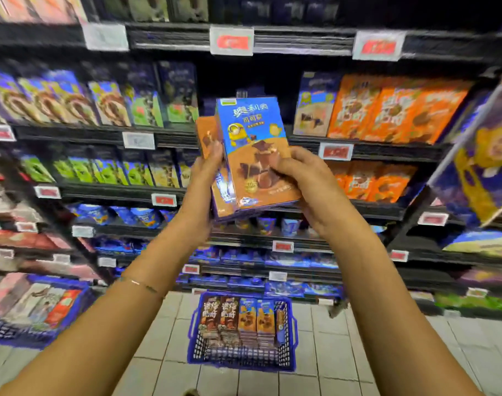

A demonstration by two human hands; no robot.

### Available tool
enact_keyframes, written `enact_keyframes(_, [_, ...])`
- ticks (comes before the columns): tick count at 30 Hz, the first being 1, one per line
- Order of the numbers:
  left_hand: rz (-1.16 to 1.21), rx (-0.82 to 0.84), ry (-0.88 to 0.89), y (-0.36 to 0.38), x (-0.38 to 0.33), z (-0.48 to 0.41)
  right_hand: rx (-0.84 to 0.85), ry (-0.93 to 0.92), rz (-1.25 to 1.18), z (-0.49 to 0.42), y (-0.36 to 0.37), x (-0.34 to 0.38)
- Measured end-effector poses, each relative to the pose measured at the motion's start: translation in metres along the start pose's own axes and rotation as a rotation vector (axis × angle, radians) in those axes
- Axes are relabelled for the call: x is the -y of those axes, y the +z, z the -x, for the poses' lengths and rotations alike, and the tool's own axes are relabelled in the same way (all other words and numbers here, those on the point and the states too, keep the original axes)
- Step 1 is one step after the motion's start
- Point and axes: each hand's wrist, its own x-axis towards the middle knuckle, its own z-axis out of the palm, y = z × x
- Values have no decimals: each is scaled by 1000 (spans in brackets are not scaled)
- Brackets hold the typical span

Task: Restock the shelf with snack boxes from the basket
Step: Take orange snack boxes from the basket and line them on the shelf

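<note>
Blue snack boxes (254,155) | left hand (205,172), right hand (297,181): grip closed on them | shelf gap (244,77) behind | basket (238,364) on floor (344,355) below

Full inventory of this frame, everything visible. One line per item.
snack boxes in hand: a stack, count unclear, blue and brown, raised before the shelves
basket: one, blue, on the floor tiles below the hands
boxes in basket: about five upright, dark brown and orange-brown, in its far half
second basket: one, blue, far left, holds other boxes
orange boxes: several, orange, right side of shelves
shelves: several tiers, black, stocked
price tags: many, white and red, on shelf edges
left hand: grips the stack's left side
right hand: grips the stack's right side
</note>
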Motion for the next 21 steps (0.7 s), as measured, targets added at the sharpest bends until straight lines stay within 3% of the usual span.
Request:
enact_keyframes(12, [-7,24,126,38,-50,-29,85,-147,72,-28,-24,58])
enact_keyframes(21, [34,118,244,21,-99,-111,7,-200,76,-90,-2,97])
